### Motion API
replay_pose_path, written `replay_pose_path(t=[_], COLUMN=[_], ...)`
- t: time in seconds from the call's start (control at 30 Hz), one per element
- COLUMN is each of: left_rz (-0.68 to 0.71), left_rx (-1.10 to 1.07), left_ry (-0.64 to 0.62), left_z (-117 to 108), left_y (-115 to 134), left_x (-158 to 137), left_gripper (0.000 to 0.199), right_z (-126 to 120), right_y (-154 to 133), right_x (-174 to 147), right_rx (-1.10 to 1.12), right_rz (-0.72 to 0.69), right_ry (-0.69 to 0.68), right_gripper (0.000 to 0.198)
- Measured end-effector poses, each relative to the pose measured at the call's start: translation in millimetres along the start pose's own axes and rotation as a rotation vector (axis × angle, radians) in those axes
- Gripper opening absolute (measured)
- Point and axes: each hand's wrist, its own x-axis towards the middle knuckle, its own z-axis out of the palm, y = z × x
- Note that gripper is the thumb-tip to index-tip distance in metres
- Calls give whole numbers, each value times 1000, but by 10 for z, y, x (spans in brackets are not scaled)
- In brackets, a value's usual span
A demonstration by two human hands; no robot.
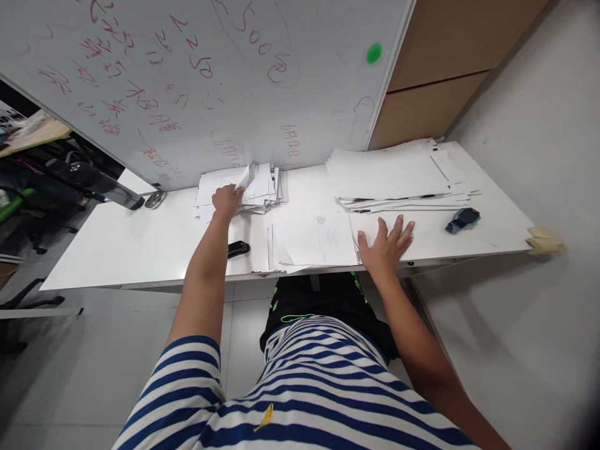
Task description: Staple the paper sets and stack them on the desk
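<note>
My left hand (227, 200) is at the left paper stack (262, 200), its fingers closed on the lifted, curled edge of a sheet of paper (242, 178). My right hand (387, 247) is open with fingers spread, close to the table's front edge. It is just right of the middle paper pile (309, 240), whose top sheet bears a round stamp-like mark; I cannot tell whether they touch. Below the left stack lies a black stapler-like object (239, 249), partly hidden by my left forearm. A larger, wider paper stack (394, 175) lies beyond my right hand.
A whiteboard (309, 75) with red writing stands along the back of the white table (135, 250). On the right lies a small blue-and-black device (463, 220). At the left are a dark bottle (98, 182) and a round metallic object (155, 199). Brown boxes (435, 106) stand behind.
</note>
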Motion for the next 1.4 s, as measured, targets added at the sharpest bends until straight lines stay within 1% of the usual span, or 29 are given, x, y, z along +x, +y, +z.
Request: replay_pose_path(t=[0.13, 0.3, 0.4, 0.53, 0.63, 0.7, 0.8, 0.9, 0.97, 1.17, 1.27, 1.33, 1.4], left_rz=[-35, -33, -78, -156, -174, -163, -83, 7, 29, 5, 27, 38, -1], left_rx=[-6, -25, -79, -208, -241, -220, -224, -244, -222, -179, -158, -164, -213], left_ry=[15, 9, 13, 33, 63, 58, 27, 0, -16, 6, 38, 50, 55], left_z=[-16, -27, -36, -58, -73, -76, -55, -9, 24, 87, 88, 81, 66], left_y=[-51, -154, -200, -230, -228, -210, -157, -95, -64, -53, -75, -94, -110], left_x=[27, 47, 45, 13, -25, -47, -72, -81, -79, -48, -46, -45, -39], left_gripper=[35, 27, 32, 39, 40, 38, 35, 55, 59, 45, 36, 40, 44], right_z=[20, 37, 24, -3, -8, 0, 22, 40, 48, 45, 27, 14, 4], right_y=[17, 30, 19, 3, 1, 8, 24, 40, 47, 44, 28, 15, 5], right_x=[1, -1, 2, 8, 8, 6, 3, 3, 4, 3, 3, 3, 4], right_rx=[1, 2, 16, 28, 28, 27, 22, 21, 18, 15, 16, 22, 34], right_rz=[-7, -19, -16, 2, 10, 8, 2, 0, -3, -4, 7, 11, 14], right_ry=[21, 34, 31, 0, -13, -4, 11, 16, 19, 20, 7, 0, -4], right_gripper=[65, 64, 64, 64, 65, 64, 64, 64, 64, 64, 64, 63, 63])
